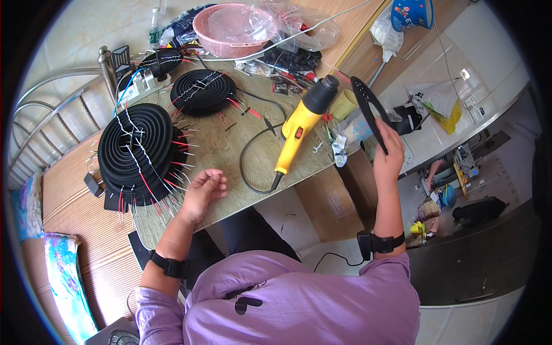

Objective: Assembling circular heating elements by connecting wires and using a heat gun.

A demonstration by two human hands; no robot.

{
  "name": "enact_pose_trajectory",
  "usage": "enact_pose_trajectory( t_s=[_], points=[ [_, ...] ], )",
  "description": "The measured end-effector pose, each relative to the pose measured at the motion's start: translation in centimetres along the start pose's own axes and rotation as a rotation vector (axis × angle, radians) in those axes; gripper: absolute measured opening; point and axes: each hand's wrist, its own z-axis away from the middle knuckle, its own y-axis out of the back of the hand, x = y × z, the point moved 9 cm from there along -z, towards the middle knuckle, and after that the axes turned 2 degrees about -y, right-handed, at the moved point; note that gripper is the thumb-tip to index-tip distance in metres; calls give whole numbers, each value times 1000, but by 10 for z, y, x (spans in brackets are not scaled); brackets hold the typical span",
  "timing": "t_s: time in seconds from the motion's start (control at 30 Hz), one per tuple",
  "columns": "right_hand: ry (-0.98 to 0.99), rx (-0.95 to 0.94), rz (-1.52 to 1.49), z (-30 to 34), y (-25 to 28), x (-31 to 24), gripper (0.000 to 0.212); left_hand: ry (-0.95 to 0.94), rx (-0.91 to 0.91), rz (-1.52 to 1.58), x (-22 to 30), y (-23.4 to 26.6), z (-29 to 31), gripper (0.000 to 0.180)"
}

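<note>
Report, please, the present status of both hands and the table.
Right hand holds flat black piece. Left hand loosely curled, near black ringed stack. Yellow heat gun between hands, on table.

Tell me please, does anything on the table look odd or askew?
Only the back of the table looks untidy: crumpled clear plastic bulges beside the pink basket, amid jumbled things. Nothing looks clearly damaged.

Fisheye head view. I receive a bright, fairly even exposure, though I cannot place the light's source. The tabletop [213, 141] carries soft shadows, the metal bottle [107, 72] narrow highlights; the cardboard box [329, 210] lies in shade. Toward the rim, the dark panel [477, 261] bows, detail softens, and bluish fringing meets black.
</note>
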Motion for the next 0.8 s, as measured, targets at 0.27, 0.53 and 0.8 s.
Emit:
enact_pose_trajectory(
  t_s=[0.27,0.53,0.8],
  points=[
    [-456,216,-1144,33,15,13,33,-2,-5,-26,2,-4,0,17],
    [-544,-32,-1422,52,-35,-34,47,-52,-50,-103,29,-39,12,25],
    [-552,-134,-1612,57,-66,-69,51,-192,-156,-114,63,-76,24,32]
  ],
)
